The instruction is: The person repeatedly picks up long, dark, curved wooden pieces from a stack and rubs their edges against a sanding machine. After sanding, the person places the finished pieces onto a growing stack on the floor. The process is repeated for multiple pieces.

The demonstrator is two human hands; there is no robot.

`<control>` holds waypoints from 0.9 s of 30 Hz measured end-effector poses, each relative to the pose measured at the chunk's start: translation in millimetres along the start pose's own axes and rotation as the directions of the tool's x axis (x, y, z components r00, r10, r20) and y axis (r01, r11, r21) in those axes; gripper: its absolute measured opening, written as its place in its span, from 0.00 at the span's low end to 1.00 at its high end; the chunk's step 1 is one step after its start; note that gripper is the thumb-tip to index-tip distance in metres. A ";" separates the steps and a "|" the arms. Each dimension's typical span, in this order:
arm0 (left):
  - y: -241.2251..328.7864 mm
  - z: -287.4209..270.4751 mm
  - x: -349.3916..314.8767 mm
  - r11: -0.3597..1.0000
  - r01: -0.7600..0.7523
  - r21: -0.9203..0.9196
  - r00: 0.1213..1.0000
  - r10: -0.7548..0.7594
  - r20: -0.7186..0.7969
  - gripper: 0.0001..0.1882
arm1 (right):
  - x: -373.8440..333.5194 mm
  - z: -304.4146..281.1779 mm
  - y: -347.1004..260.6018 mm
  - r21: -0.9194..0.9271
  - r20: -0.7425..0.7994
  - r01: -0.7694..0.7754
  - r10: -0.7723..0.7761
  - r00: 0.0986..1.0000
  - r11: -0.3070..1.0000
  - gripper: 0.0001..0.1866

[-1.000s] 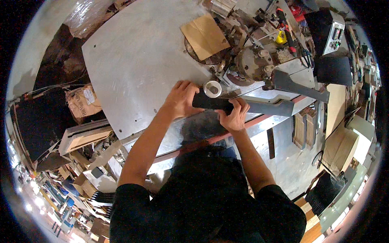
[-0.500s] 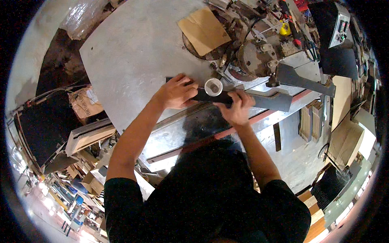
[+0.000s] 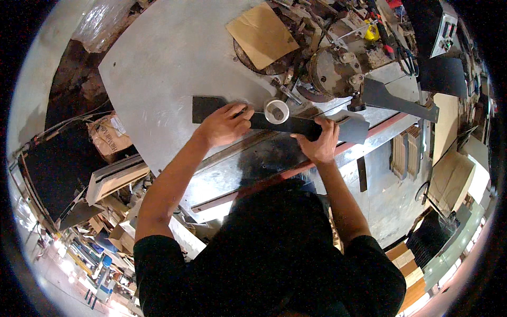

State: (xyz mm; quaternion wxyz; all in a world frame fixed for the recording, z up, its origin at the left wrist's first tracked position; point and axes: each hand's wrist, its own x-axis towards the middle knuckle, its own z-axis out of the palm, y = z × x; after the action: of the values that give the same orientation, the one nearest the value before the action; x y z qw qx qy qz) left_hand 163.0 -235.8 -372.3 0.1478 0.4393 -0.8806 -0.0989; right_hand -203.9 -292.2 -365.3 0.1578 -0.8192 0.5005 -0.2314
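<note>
A long, dark grey shaped board [image 3: 285, 123] lies across the metal worktable [image 3: 158, 68], its left end widening into a broad tab. My left hand [image 3: 226, 126] presses on it left of the middle, with curled fingers over its top. Farther right, my right hand [image 3: 320, 140] grips it between thumb and fingers. A white round collar [image 3: 277, 112] with a dark centre sits between my hands, at the board's far edge; I cannot tell whether they touch. Beyond my right hand a grey shaped piece [image 3: 353, 127] shows, possibly the board's own right end.
A round machine head [image 3: 334, 73] stands behind and to the right. Cardboard [image 3: 262, 36] lies on the far tabletop. Another dark shaped board [image 3: 398, 102] rests at right, near a stack of shaped pieces [image 3: 405, 153]. A red-brown strip [image 3: 348, 150] runs along the table's near side.
The dark board has slid left past the white collar, so more of its left end shows. My right hand has shifted slightly right along it; my left hand has moved little.
</note>
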 end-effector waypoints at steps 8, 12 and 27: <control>22.0 5.4 21.3 0.997 0.067 0.035 0.993 -0.063 -0.097 0.15 | 0.3 28.8 -23.9 0.029 -0.076 0.010 -0.007 0.997 1.000 0.50; 11.9 -5.3 10.0 0.992 0.075 0.099 0.991 -0.063 -0.114 0.17 | 12.8 20.0 -37.2 -0.008 -0.073 0.092 -0.092 0.993 0.996 0.50; -1.8 -36.5 -7.7 0.963 0.233 0.135 0.968 -0.217 -0.123 0.29 | 19.7 6.5 4.8 0.048 0.042 0.285 -0.288 0.957 0.957 0.37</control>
State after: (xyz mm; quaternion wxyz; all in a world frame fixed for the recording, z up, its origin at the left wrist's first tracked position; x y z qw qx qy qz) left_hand 181.4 -232.3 -340.0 0.1493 0.5509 -0.8207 -0.0255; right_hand -196.2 -311.8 -368.8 0.1516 -0.8850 0.3676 -0.2421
